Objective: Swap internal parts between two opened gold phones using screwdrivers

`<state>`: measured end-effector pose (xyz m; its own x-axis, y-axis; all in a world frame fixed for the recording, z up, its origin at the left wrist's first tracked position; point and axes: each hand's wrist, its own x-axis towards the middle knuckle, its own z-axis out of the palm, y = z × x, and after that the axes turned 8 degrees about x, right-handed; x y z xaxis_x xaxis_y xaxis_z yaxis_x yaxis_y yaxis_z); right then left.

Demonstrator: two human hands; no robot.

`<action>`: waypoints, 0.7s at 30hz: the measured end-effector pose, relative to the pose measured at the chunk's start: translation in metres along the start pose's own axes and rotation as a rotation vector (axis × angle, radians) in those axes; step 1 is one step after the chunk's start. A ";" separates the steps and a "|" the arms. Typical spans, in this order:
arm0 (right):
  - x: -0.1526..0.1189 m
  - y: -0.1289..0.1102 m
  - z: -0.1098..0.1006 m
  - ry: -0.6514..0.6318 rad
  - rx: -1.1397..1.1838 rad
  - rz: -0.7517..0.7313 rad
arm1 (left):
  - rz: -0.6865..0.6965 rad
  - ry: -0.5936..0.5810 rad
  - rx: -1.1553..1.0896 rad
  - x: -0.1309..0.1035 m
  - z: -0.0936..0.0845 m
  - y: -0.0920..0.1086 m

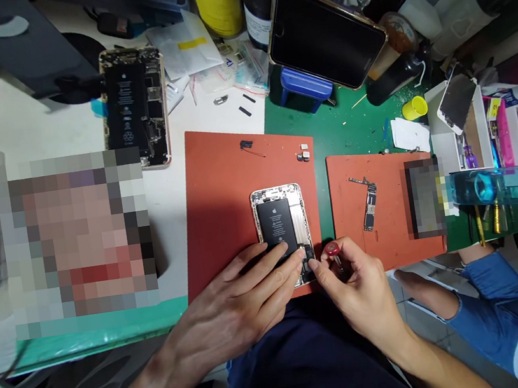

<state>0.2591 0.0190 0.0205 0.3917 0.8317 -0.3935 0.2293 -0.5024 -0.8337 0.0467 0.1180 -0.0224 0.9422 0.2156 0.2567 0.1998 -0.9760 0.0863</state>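
Observation:
An opened phone (pixel 274 217) with a black battery lies on the red-brown mat (pixel 218 180). My left hand (pixel 253 291) rests over its lower half, fingers stretched out across the battery and the lower right part. At the phone's lower right edge is my right hand (pixel 355 280), its thumb touching a small dark part (pixel 306 253) there. A screwdriver with a red cap (pixel 332 248) is held in the curled fingers of my right hand, its shaft pointing down. Small loose parts (pixel 246 145) lie near the mat's top edge.
To the right, a second mat (pixel 397 213) bears a logic board (pixel 369 207). Another opened phone (pixel 134 109) lies at the upper left. A phone (pixel 325 30) leans on a blue stand (pixel 305 84) at the back. A seated person's legs (pixel 489 290) show at the lower right.

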 end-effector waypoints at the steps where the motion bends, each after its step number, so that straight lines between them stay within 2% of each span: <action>1: 0.000 0.000 0.001 0.009 -0.012 -0.015 | 0.003 -0.002 0.006 -0.001 0.000 0.000; 6: -0.001 0.000 0.005 0.026 -0.048 -0.058 | 0.006 0.009 0.009 -0.003 0.001 0.001; 14: -0.003 -0.004 0.002 0.029 -0.007 -0.028 | 0.004 -0.005 -0.047 0.001 0.001 -0.002; 18: -0.018 -0.009 -0.013 0.096 0.089 0.009 | 0.003 -0.007 -0.052 0.000 0.001 -0.003; 21: -0.037 -0.011 -0.032 0.240 0.171 -0.062 | -0.024 0.015 -0.079 -0.001 -0.001 -0.003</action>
<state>0.2712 -0.0136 0.0566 0.5853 0.7701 -0.2538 0.1142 -0.3882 -0.9145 0.0448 0.1206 -0.0222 0.9330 0.2403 0.2680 0.2004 -0.9652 0.1681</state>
